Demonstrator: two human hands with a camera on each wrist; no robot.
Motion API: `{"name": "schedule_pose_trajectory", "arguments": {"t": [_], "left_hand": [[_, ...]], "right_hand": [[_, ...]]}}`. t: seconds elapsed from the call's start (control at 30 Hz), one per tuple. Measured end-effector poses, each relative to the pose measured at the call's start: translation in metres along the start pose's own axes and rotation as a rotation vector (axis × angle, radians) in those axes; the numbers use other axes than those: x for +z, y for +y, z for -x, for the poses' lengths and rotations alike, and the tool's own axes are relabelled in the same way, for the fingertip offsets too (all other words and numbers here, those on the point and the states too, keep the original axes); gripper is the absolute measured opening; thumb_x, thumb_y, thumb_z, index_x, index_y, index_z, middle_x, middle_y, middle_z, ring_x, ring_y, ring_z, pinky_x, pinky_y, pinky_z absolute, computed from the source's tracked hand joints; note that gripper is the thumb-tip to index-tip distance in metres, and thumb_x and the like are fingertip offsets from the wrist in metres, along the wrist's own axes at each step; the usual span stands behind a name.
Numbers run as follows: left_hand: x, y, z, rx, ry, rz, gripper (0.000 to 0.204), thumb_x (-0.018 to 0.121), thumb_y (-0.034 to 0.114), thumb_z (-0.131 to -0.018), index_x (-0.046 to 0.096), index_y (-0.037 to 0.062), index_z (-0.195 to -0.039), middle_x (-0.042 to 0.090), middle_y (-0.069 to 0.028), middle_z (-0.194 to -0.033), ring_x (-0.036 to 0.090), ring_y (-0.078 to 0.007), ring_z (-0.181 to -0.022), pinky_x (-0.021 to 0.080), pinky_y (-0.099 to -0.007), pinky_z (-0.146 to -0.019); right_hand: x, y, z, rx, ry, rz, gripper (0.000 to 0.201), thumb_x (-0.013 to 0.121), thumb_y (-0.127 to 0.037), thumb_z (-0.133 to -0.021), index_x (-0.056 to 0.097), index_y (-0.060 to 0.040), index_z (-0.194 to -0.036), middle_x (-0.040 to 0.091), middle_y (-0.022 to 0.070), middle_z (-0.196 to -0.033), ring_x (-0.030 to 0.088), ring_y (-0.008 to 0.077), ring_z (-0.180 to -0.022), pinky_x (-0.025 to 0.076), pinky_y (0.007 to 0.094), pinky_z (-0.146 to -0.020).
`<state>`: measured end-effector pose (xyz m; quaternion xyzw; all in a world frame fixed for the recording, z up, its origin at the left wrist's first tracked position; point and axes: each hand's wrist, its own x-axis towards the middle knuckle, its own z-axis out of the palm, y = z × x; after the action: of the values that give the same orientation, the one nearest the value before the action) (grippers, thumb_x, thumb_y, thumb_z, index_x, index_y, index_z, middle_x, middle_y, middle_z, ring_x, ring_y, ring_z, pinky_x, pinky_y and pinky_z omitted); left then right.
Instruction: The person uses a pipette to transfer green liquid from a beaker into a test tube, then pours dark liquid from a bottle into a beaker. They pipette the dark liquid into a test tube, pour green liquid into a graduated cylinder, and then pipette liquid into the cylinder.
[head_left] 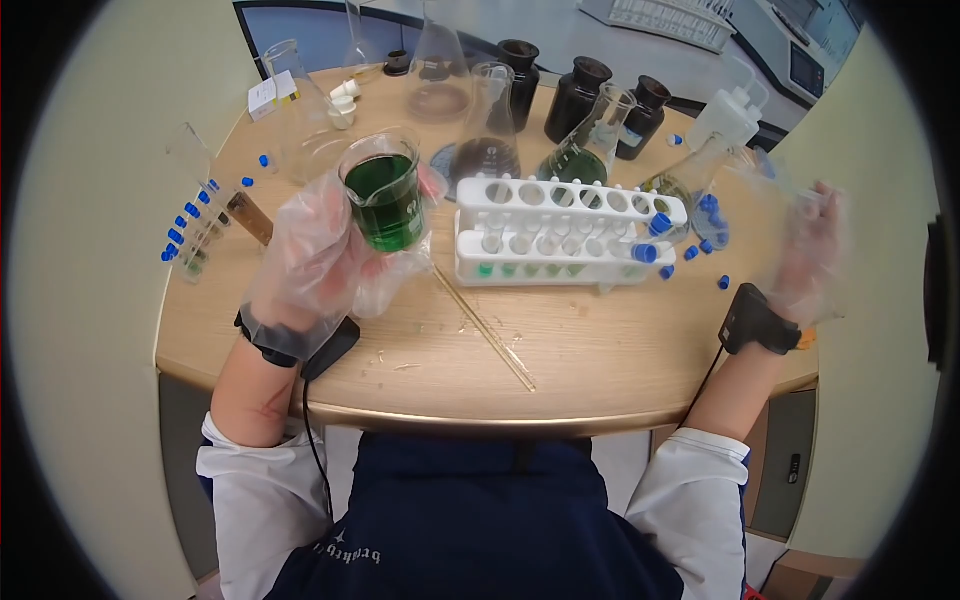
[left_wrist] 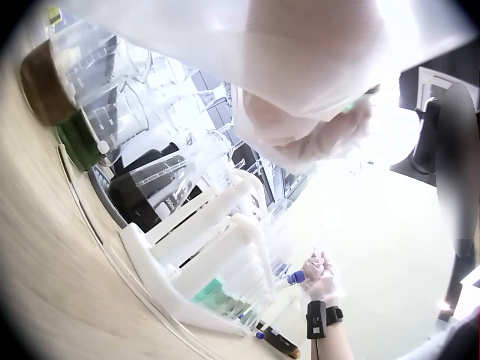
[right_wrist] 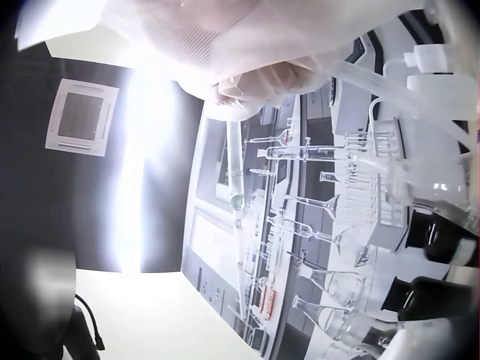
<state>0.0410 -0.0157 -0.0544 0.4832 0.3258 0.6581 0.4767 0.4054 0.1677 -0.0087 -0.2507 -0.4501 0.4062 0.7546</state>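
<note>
My gloved left hand grips a glass beaker of green liquid above the table, left of a white rack. Small tubes with green liquid at the bottom stand in the rack, and blue caps are at its right end. In the left wrist view, the left hand hides most of the beaker. Off to the rack's right, my gloved right hand is raised and blurred. In the right wrist view, that hand pinches a thin translucent dropper with some greenish liquid inside.
A thin glass rod lies in front of the rack. Behind stand conical flasks and dark bottles. A wash bottle and loose blue caps are at the right. Capped tubes stand at the left.
</note>
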Motion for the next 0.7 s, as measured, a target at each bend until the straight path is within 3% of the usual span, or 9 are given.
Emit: {"name": "schedule_pose_trajectory", "arguments": {"t": [0.07, 0.23, 0.37, 0.47, 0.7], "left_hand": [[0.005, 0.000, 0.000, -0.002, 0.031, 0.046, 0.064, 0.050, 0.058, -0.086, 0.050, -0.0039, -0.102, 0.050, -0.0049, -0.083, 0.046, -0.0094, -0.060, 0.037, -0.0205, -0.049], [-0.004, -0.001, -0.003, -0.030, -0.009, 0.012, 0.062, 0.048, 0.058, -0.088, 0.050, -0.0028, -0.103, 0.050, -0.0039, -0.082, 0.045, -0.0088, -0.060, 0.036, -0.0195, -0.049], [-0.007, -0.003, -0.004, -0.045, 0.028, 0.000, 0.062, 0.046, 0.058, -0.089, 0.050, -0.0020, -0.104, 0.049, -0.0036, -0.080, 0.044, -0.0085, -0.061, 0.036, -0.0195, -0.049], [-0.004, -0.005, -0.005, -0.013, 0.024, 0.011, 0.062, 0.044, 0.058, -0.089, 0.050, -0.0021, -0.105, 0.049, -0.0035, -0.079, 0.044, -0.0082, -0.061, 0.035, -0.0190, -0.048], [-0.006, -0.005, -0.005, -0.012, -0.011, 0.005, 0.063, 0.043, 0.058, -0.090, 0.049, -0.0027, -0.106, 0.048, -0.0039, -0.075, 0.041, -0.0078, -0.059, 0.034, -0.0182, -0.046]], "right_hand": [[-0.007, 0.001, -0.008, 0.102, -0.087, -0.112, 0.026, 0.054, -0.023, -0.093, 0.054, 0.0015, -0.100, 0.048, 0.0026, -0.065, 0.037, 0.0087, -0.052, 0.032, 0.0223, -0.052], [0.008, 0.001, 0.009, 0.041, -0.019, -0.182, 0.025, 0.052, -0.021, -0.094, 0.055, 0.0028, -0.099, 0.049, 0.0039, -0.064, 0.037, 0.0100, -0.051, 0.031, 0.0230, -0.051], [-0.013, 0.008, -0.011, 0.169, -0.098, -0.291, 0.025, 0.052, -0.021, -0.094, 0.058, 0.0029, -0.096, 0.051, 0.0053, -0.064, 0.037, 0.0106, -0.051, 0.032, 0.0235, -0.052], [-0.016, 0.011, -0.014, 0.194, -0.006, -0.294, 0.025, 0.052, -0.021, -0.093, 0.059, 0.0023, -0.095, 0.053, 0.0061, -0.063, 0.037, 0.0111, -0.051, 0.032, 0.0236, -0.051], [-0.025, 0.016, -0.020, 0.254, -0.121, -0.322, 0.023, 0.053, -0.021, -0.093, 0.059, 0.0015, -0.094, 0.052, 0.0057, -0.062, 0.039, 0.0122, -0.052, 0.033, 0.0238, -0.051]]}}
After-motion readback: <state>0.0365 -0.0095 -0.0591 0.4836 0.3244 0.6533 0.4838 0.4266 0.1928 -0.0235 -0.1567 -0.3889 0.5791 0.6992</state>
